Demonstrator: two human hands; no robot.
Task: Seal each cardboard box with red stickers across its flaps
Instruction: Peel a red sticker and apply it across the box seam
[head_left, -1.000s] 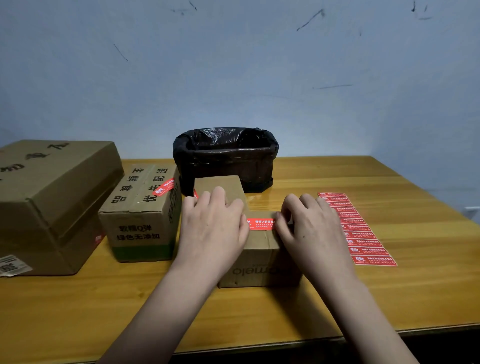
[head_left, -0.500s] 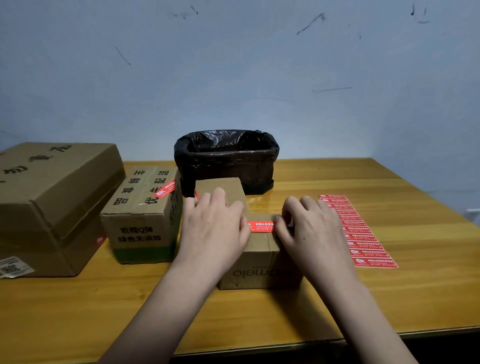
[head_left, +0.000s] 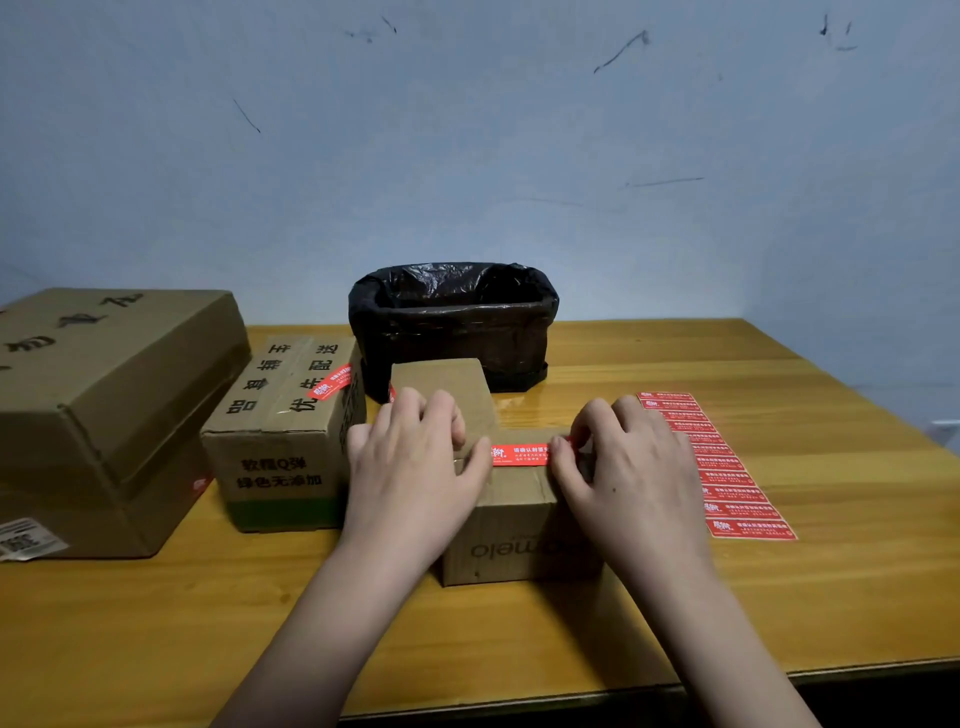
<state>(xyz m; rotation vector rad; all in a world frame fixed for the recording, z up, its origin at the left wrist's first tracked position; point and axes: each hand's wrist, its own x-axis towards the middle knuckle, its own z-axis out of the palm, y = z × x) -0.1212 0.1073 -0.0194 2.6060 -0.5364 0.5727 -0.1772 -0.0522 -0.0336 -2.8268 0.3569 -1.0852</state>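
- Head view, change: almost nothing has shifted over the last second. Both hands hold the places they had a second ago; the scene only sits slightly lower in my frame, which I read as the camera tilting, not the boxes moving.
- Head view, left hand (head_left: 415, 467): it lies on the small cardboard box (head_left: 511, 512), fingers bent over the top, thumb beside the left end of the red sticker (head_left: 522, 453). I read it as pressing the flaps down, fingers curled over the box.
- Head view, right hand (head_left: 631, 475): its fingertips (head_left: 558, 449) meet the sticker's right end, pinching or pressing it; I cannot tell which.
- Head view, sticker: it lies across the box top, between the two hands. Whether it is fully stuck down I cannot tell.
- Head view, other boxes: the middle box (head_left: 283, 441) carries a red sticker on its top edge; the large box (head_left: 104, 410) at far left shows none on top.
- Head view, supply: the sticker sheet (head_left: 719, 467) lies flat on the table (head_left: 831, 571) just right of the right hand; a black-lined bin (head_left: 452, 325) stands behind.
- Judgement: with so little movement, I take this as the smoothing step on this box, nearly finished.
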